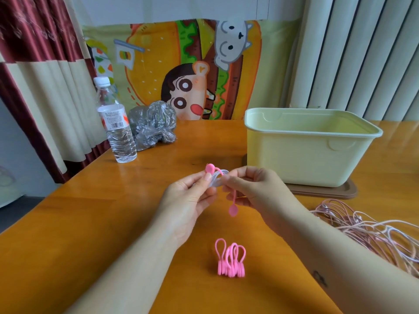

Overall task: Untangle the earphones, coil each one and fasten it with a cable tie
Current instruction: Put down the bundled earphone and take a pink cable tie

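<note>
Above the middle of the table, my left hand (192, 196) holds a small coiled white earphone (216, 180) between thumb and fingers. A pink cable tie (232, 206) is draped over the coil: one round end sticks up by my left thumb, the other hangs down below my right hand (254, 189). My right hand pinches the coil and the tie from the right side. A cluster of several pink cable ties (230, 260) stands on the table nearer to me. A tangled heap of pale pink earphone cables (371, 232) lies at the right.
A pale yellow plastic bin (313, 152) stands on a brown lid (328, 191) at the back right. A water bottle (115, 125) and a crumpled clear plastic bag (154, 125) sit at the back left. The orange wooden table (113, 223) ends at a left edge near a curtain.
</note>
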A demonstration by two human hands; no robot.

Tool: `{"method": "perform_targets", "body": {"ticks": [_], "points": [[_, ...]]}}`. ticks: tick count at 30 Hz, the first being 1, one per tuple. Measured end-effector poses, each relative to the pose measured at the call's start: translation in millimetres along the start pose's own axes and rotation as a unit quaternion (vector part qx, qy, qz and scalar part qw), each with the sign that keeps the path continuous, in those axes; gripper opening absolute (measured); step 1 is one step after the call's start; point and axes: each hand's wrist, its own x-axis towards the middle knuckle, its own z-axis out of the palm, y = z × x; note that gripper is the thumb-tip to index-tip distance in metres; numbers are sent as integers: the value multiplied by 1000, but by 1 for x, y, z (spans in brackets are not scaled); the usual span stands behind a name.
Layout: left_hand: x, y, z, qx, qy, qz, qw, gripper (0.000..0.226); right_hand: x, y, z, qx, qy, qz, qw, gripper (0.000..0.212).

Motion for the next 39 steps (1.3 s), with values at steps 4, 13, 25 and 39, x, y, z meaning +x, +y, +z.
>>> {"method": "perform_targets", "body": {"ticks": [4,13,25,39], "points": [[-2,-4,3,-29,-31,-32,999,25,-5,7,10,-84,87,-99,988,9],[-5,-7,7,-124,-17,-107,986,19,-8,17,16,-197,139,-204,949,10],[-2,-8,6,-139,47,-103,984,17,-5,22,12,-411,47,-315,854,20],[-10,15,3,-116,-107,-102,982,18,12,10,-28,115,-237,122,957,14]]}}
